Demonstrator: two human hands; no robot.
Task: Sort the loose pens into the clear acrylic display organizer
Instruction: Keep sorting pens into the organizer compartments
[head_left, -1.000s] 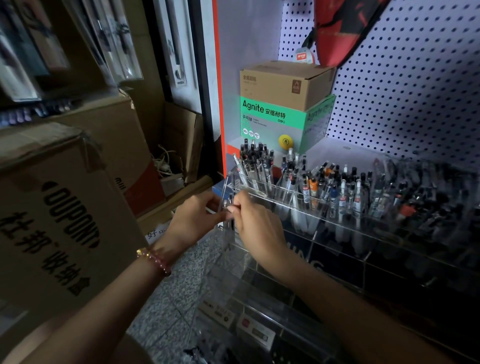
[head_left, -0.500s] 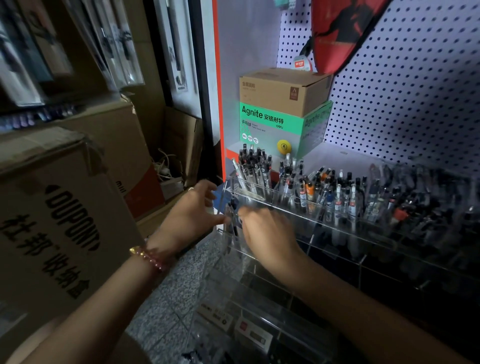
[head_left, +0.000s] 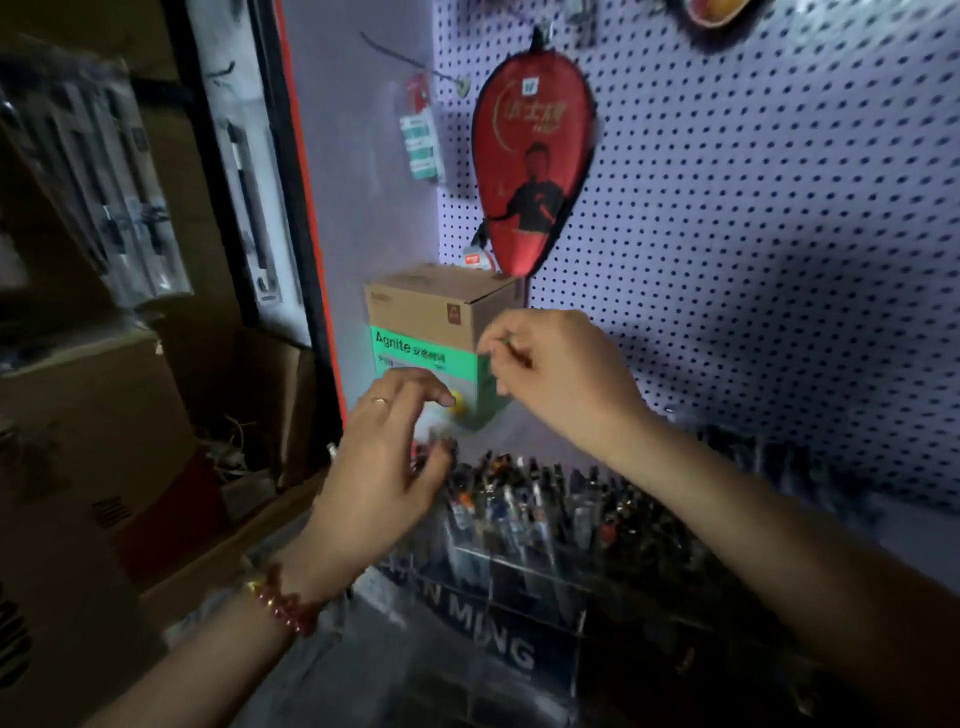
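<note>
The clear acrylic organizer (head_left: 524, 571) stands low in the blurred head view, and several pens (head_left: 545, 499) stand upright in its back row. My left hand (head_left: 384, 467) hovers at the organizer's left end, fingers curled down over the pen tops and thumb close to them. A pale pen end (head_left: 332, 449) shows at that hand's left edge. My right hand (head_left: 561, 374) is raised above the pens in front of the pegboard, with fingertips and thumb drawn together. Blur hides whether either hand holds a pen.
A brown and green Agnite box (head_left: 436, 332) sits behind the hands against the white pegboard (head_left: 753, 208). A red paddle case (head_left: 530, 166) hangs above it. Cardboard boxes (head_left: 88, 441) are stacked to the left, beside a red-edged panel (head_left: 311, 260).
Both hands have lifted away from the organizer's front left corner. The right hand rose well above the pens, and the view tilted upward to show more of the pegboard.
</note>
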